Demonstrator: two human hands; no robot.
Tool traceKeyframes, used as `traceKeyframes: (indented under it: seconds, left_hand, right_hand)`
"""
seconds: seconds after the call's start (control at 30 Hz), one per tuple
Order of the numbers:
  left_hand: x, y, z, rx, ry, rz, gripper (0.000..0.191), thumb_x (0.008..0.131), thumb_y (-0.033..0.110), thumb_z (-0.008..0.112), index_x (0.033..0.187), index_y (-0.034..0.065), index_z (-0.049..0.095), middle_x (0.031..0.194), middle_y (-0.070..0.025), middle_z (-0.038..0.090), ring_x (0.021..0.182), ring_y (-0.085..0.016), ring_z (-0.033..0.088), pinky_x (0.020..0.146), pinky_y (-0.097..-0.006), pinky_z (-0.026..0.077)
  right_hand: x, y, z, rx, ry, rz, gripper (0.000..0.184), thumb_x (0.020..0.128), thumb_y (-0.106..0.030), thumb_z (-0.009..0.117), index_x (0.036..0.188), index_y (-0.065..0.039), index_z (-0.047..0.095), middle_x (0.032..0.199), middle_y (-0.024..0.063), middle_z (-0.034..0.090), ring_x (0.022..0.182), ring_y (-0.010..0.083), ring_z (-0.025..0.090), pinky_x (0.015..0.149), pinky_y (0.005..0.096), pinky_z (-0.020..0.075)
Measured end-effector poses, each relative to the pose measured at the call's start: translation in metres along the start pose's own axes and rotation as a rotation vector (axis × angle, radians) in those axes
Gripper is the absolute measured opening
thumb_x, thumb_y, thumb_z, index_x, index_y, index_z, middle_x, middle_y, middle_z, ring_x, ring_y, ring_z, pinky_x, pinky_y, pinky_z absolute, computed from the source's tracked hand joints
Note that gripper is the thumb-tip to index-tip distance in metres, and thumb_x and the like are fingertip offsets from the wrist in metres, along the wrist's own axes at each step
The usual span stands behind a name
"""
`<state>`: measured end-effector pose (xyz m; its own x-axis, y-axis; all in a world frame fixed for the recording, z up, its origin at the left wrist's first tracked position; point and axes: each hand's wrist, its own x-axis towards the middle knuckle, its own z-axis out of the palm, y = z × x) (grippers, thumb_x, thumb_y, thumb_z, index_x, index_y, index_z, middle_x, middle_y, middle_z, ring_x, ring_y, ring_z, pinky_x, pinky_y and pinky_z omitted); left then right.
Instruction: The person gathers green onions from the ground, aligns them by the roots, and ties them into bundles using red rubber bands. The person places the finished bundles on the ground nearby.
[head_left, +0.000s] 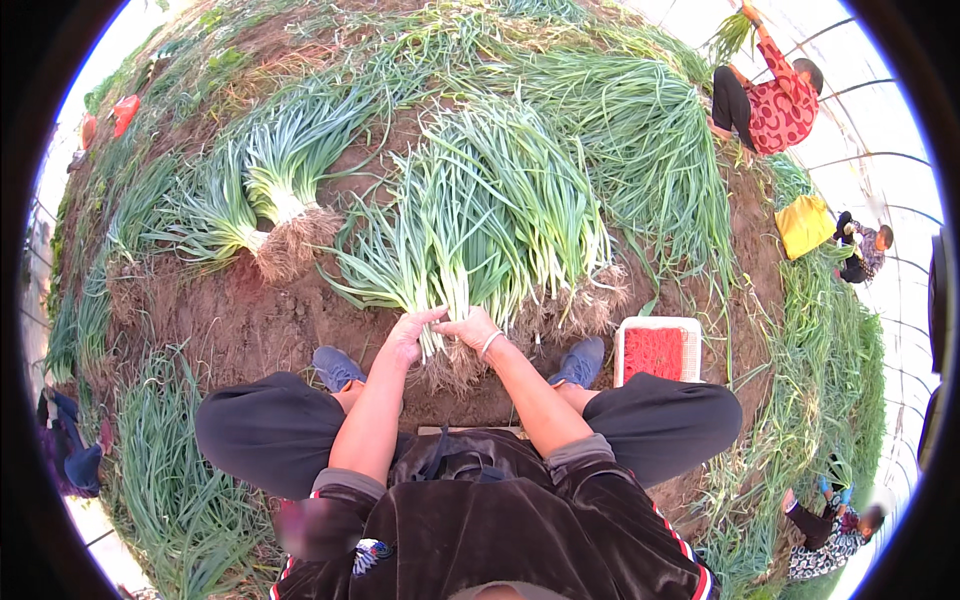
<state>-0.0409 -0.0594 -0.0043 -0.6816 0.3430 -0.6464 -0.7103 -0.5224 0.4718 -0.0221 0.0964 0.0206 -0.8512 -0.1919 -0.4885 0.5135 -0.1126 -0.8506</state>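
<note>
Between my feet, my left hand (411, 334) and my right hand (472, 330) hold the white stems of leafy green allium plants (439, 270), just above their roots. The fingers of both hands nearly meet there. The long leaves point away from me, and brown roots (454, 369) hang below my hands. A wider pile of the same plants (525, 180) lies against them on the right, its roots on the soil. To the left lie two gathered bunches with thick root clumps (296, 244). A white plastic basket (695, 349) with red bands or ties (654, 352) stands beside my right knee.
Large heaps of cut or pulled plants (637, 135) lie ahead and right; more (180, 465) lie at left. Co-workers sit or squat at the upper right (784, 109), right (866, 251), lower right (832, 536) and left edge (71, 450). A yellow bag (805, 226) lies at right.
</note>
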Motion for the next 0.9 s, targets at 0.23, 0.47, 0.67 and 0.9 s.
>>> traceKeyframes:
  seconds: [0.23, 0.47, 0.67, 0.9]
  left_hand:
    - [-0.063, 0.087, 0.024, -0.225, 0.084, 0.306, 0.017, 0.090, 0.008, 0.058, 0.103, -0.0032, 0.059, 0.075, -0.0071, 0.059, 0.060, -0.013, 0.057, 0.055, -0.0264, 0.053]
    - [-0.127, 0.202, 0.124, -0.081, -0.436, 0.688, 0.027, 0.093, 0.009, 0.051, 0.119, 0.0018, 0.049, 0.091, -0.0046, 0.056, 0.061, -0.008, 0.048, 0.055, -0.0236, 0.044]
    - [-0.093, 0.197, 0.169, 0.110, -0.570, 0.505, 0.027, 0.087, 0.008, 0.059, 0.112, -0.0011, 0.056, 0.088, -0.0089, 0.061, 0.056, -0.011, 0.055, 0.049, -0.0210, 0.050]
    - [-0.018, 0.011, 0.073, -0.010, 0.033, -0.178, 0.009, 0.087, 0.004, 0.061, 0.095, 0.0001, 0.060, 0.070, -0.0072, 0.061, 0.055, -0.018, 0.060, 0.050, -0.0320, 0.055]
  right_hand:
    - [-0.004, -0.015, -0.026, 0.075, 0.089, 0.016, 0.017, 0.082, -0.014, 0.074, 0.091, -0.002, 0.065, 0.071, 0.0007, 0.062, 0.055, 0.0096, 0.052, 0.051, 0.0245, 0.0452]
    - [0.001, 0.009, 0.005, 0.146, -0.098, 0.153, 0.041, 0.093, -0.041, 0.058, 0.106, -0.002, 0.064, 0.082, 0.0020, 0.064, 0.071, 0.0107, 0.057, 0.065, 0.0256, 0.0472]
    - [-0.003, 0.016, 0.015, 0.348, -0.203, 0.240, 0.042, 0.097, -0.042, 0.050, 0.114, -0.004, 0.058, 0.099, 0.0078, 0.066, 0.078, 0.0153, 0.064, 0.066, 0.0284, 0.0533]
    - [0.006, 0.061, -0.003, 0.530, -0.101, 0.126, 0.051, 0.094, -0.045, 0.054, 0.126, -0.005, 0.055, 0.105, 0.0034, 0.065, 0.090, 0.0148, 0.064, 0.077, 0.0285, 0.0530]
